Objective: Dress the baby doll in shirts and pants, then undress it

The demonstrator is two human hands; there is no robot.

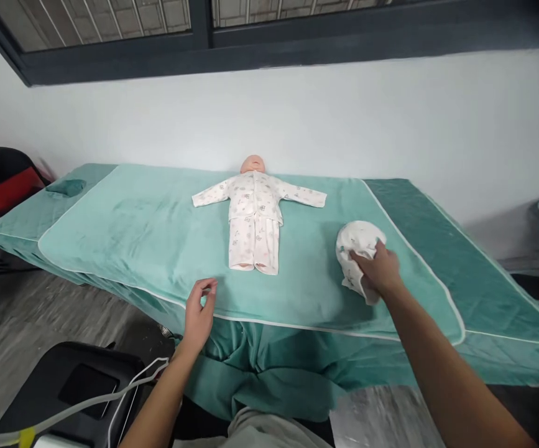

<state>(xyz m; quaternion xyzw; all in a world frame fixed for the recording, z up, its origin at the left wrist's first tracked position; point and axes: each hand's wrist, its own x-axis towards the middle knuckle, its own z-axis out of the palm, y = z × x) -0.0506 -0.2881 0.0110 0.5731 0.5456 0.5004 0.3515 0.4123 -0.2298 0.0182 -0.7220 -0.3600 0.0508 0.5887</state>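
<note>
A baby doll (pixel 253 164) lies on its back on the light green bed cover, its head toward the wall. It wears a white printed long-sleeved top (pixel 256 196) with the arms spread, and matching trousers (pixel 253 242). My right hand (pixel 381 270) grips a white printed baby cap (pixel 360 239), which is partly crumpled at the right of the doll. Some of the cap is hidden behind my fingers. My left hand (pixel 199 311) hovers by the near edge of the bed, below the doll's feet, loosely curved with a gap between thumb and fingers and nothing in it.
The light green cover (pixel 148 218) with white piping lies over a darker green massage bed (pixel 465 261), which has a face hole (pixel 66 186) at its left end. A black chair (pixel 64 386) with cables (pixel 87 404) stands at the near left. The wall and window (pixel 201 31) are behind.
</note>
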